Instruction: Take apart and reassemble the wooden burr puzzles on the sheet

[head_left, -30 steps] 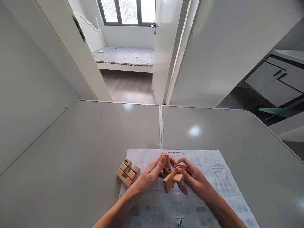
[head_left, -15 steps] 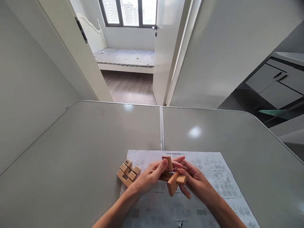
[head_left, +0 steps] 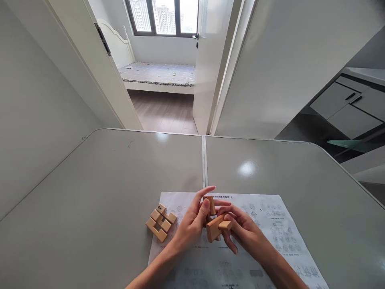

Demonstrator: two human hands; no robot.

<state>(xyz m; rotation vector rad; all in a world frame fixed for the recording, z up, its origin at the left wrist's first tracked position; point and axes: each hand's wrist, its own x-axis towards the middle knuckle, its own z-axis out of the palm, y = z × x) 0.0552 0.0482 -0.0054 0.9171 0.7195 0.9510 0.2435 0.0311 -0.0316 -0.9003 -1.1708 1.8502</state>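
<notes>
Both hands grip one partly joined wooden burr puzzle (head_left: 213,229) above a printed sheet (head_left: 255,257). My left hand (head_left: 194,218) closes on its left side, thumb pressed against an upright wooden piece (head_left: 212,206), with the index finger stretched out. On the other side, my right hand (head_left: 242,228) pinches the pieces near a short bar that sticks out toward the right. Fingers hide how the pieces meet inside. Left of my left wrist, a second cluster of pale wooden blocks (head_left: 161,223), one marked "3", rests partly over the sheet's left edge.
The sheet, covered in small line diagrams, lies on a glossy grey table (head_left: 90,192) with a seam (head_left: 205,160) down its middle. Beyond the table's far edge, a doorway shows a bed (head_left: 159,74) and an open door (head_left: 210,68). Cabinets (head_left: 350,98) stand at the right.
My left index finger has lifted and straightened away from the puzzle. The held puzzle shifted slightly right, then back left, turning a little. The block cluster stays on the table.
</notes>
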